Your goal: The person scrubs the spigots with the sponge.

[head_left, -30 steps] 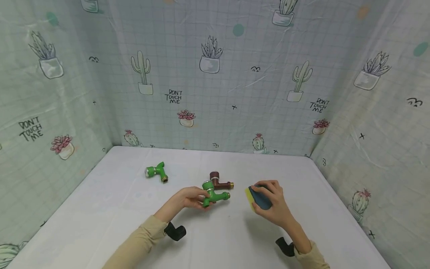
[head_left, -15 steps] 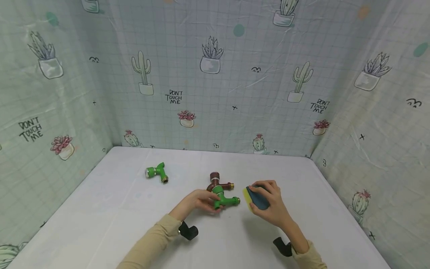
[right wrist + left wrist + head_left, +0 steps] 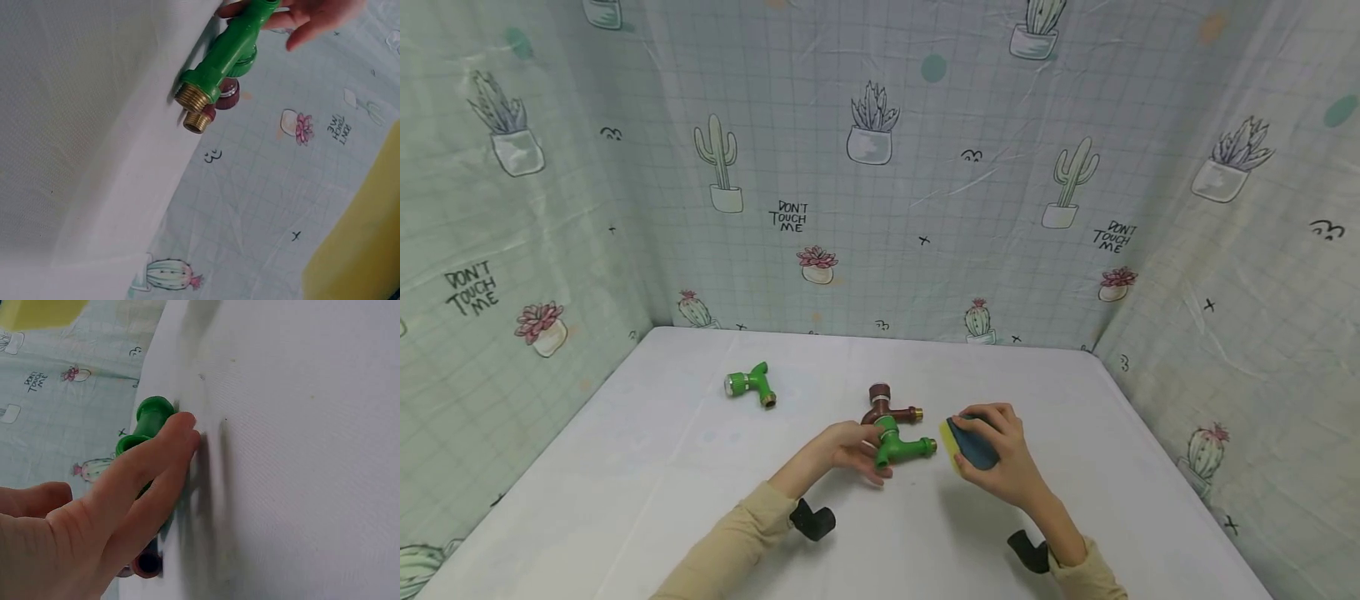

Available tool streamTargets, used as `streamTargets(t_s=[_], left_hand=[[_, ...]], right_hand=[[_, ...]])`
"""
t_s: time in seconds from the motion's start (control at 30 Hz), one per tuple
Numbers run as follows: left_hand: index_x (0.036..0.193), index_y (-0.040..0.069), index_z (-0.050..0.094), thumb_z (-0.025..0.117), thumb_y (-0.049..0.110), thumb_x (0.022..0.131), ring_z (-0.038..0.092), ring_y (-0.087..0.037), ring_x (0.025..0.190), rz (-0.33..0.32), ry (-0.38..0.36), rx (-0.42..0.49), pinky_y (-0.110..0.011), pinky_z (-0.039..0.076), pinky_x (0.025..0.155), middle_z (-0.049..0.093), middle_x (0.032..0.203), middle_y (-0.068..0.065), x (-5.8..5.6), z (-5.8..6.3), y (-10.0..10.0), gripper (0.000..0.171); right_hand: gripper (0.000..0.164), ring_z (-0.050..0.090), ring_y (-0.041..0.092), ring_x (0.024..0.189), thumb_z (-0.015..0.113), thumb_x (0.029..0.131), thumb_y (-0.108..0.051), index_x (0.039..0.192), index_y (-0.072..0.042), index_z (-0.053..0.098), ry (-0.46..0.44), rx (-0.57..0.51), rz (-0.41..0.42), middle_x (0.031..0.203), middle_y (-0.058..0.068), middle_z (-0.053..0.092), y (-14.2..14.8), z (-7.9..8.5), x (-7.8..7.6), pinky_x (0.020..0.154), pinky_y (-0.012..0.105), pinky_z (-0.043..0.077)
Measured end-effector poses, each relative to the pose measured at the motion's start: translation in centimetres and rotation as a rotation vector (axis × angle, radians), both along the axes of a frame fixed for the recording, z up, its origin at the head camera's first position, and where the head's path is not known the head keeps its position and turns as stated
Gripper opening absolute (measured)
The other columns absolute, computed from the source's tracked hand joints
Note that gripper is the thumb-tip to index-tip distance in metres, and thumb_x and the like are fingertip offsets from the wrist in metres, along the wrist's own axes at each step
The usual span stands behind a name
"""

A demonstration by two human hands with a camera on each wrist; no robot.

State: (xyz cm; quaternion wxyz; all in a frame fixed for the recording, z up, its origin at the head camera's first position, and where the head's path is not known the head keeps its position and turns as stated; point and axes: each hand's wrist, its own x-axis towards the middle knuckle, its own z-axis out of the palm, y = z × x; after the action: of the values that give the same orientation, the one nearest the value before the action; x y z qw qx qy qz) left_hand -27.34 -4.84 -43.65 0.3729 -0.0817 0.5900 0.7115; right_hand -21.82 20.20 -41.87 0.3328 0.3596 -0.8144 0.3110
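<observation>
A green tap [image 3: 900, 447] with a brass threaded end lies on the white table in front of a brown tap [image 3: 880, 404]. My left hand [image 3: 850, 450] is at the green tap's left side, its fingers loosely extended beside the body and its thumb apart from them. In the left wrist view those fingers [image 3: 144, 481] hide much of the green tap [image 3: 153, 415]. My right hand [image 3: 1000, 454] grips a sponge [image 3: 976, 446], dark blue on one side and yellow on the other, above the table just right of the green tap.
Another green tap [image 3: 752, 383] lies farther back on the left of the white table [image 3: 647, 467]. A patterned cloth [image 3: 880, 208] with cactus drawings hangs behind the table and on both sides.
My left hand moved right with the green tap, baring more of the brown tap, then loosened its fingers from the green tap. My right hand with the sponge drifted slightly left.
</observation>
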Motion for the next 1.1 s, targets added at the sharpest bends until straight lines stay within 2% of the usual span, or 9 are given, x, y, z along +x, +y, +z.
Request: streamTargets(t_s=[0.1, 0.2, 0.33, 0.37, 0.53, 0.63, 0.77, 0.9, 1.1], left_hand=[[0.127, -0.019, 0.025, 0.032, 0.025, 0.098, 0.039, -0.056, 0.113, 0.008, 0.033, -0.02, -0.064, 0.034, 0.093, 0.029, 0.128, -0.042, 0.7, 0.6, -0.5, 0.053], [0.127, -0.018, 0.027, 0.037, 0.03, 0.096, 0.044, -0.055, 0.109, -0.009, 0.065, -0.032, -0.063, 0.04, 0.088, 0.035, 0.124, -0.042, 0.8, 0.5, -1.3, 0.058], [0.129, -0.016, 0.026, 0.035, 0.028, 0.097, 0.044, -0.054, 0.11, -0.016, 0.096, -0.035, -0.062, 0.041, 0.088, 0.036, 0.126, -0.04, 2.0, 0.8, -2.7, 0.055], [0.13, -0.015, 0.026, 0.03, 0.025, 0.098, 0.04, -0.054, 0.113, -0.006, 0.107, -0.052, -0.062, 0.038, 0.09, 0.033, 0.129, -0.04, 2.7, 1.5, -3.0, 0.051], [0.131, -0.012, 0.028, 0.034, 0.021, 0.096, 0.049, -0.046, 0.11, 0.012, 0.176, -0.075, -0.057, 0.043, 0.089, 0.037, 0.128, -0.036, 4.0, 1.6, -5.9, 0.048], [0.13, -0.009, 0.032, 0.039, 0.022, 0.095, 0.055, -0.039, 0.106, 0.06, 0.2, -0.127, -0.05, 0.049, 0.085, 0.044, 0.126, -0.031, 4.3, 1.7, -7.8, 0.047], [0.129, -0.006, 0.037, 0.042, 0.022, 0.094, 0.061, -0.032, 0.098, 0.137, 0.225, -0.208, -0.046, 0.052, 0.081, 0.05, 0.123, -0.026, 4.3, 2.1, -10.4, 0.045], [0.129, -0.007, 0.035, 0.042, 0.023, 0.094, 0.062, -0.027, 0.096, 0.157, 0.282, -0.293, -0.045, 0.052, 0.083, 0.048, 0.126, -0.026, 3.7, 2.7, -13.1, 0.047], [0.127, -0.012, 0.035, 0.042, 0.02, 0.094, 0.062, -0.029, 0.096, 0.17, 0.518, -0.595, -0.037, 0.055, 0.075, 0.049, 0.122, -0.029, 1.6, 3.3, -16.5, 0.047]], right_hand=[[0.042, 0.039, 0.02, 0.097, 0.071, 0.065, -0.014, 0.106, -0.017, 0.064, 0.014, -0.002, 0.005, 0.107, 0.006, 0.056, -0.1, 0.1, 0.0, 0.075, 0.044, 0.031], [0.04, 0.039, 0.019, 0.097, 0.07, 0.068, -0.018, 0.107, -0.017, 0.064, 0.011, 0.011, 0.002, 0.107, 0.006, 0.056, -0.2, 0.1, 0.0, 0.076, 0.046, 0.031], [0.034, 0.039, 0.019, 0.097, 0.066, 0.075, -0.032, 0.106, -0.018, 0.064, 0.028, 0.04, -0.002, 0.106, 0.006, 0.056, -0.3, 0.0, -0.1, 0.077, 0.049, 0.031], [0.034, 0.039, 0.019, 0.097, 0.064, 0.076, -0.036, 0.106, -0.019, 0.064, 0.038, 0.048, -0.004, 0.106, 0.005, 0.056, -0.4, 0.0, -0.1, 0.077, 0.049, 0.031], [0.039, 0.04, 0.022, 0.096, 0.051, 0.082, -0.049, 0.106, -0.021, 0.064, 0.09, 0.105, -0.037, 0.105, 0.005, 0.056, -0.5, -0.3, -0.3, 0.074, 0.047, 0.031], [0.042, 0.04, 0.024, 0.094, 0.045, 0.083, -0.052, 0.106, -0.022, 0.064, 0.131, 0.145, -0.062, 0.103, 0.006, 0.056, -0.4, -0.5, -0.4, 0.072, 0.046, 0.03], [0.042, 0.041, 0.024, 0.093, 0.044, 0.083, -0.054, 0.106, -0.024, 0.063, 0.161, 0.191, -0.082, 0.102, 0.005, 0.056, -0.4, -0.6, -0.3, 0.072, 0.046, 0.028], [0.043, 0.042, 0.023, 0.094, 0.043, 0.083, -0.055, 0.107, -0.025, 0.063, 0.166, 0.213, -0.094, 0.103, 0.005, 0.056, -0.5, -0.5, -0.2, 0.075, 0.048, 0.028], [0.046, 0.042, 0.025, 0.094, 0.041, 0.084, -0.056, 0.106, -0.023, 0.064, 0.174, 0.206, -0.098, 0.103, 0.006, 0.057, -0.6, -0.4, -0.1, 0.077, 0.049, 0.027]])
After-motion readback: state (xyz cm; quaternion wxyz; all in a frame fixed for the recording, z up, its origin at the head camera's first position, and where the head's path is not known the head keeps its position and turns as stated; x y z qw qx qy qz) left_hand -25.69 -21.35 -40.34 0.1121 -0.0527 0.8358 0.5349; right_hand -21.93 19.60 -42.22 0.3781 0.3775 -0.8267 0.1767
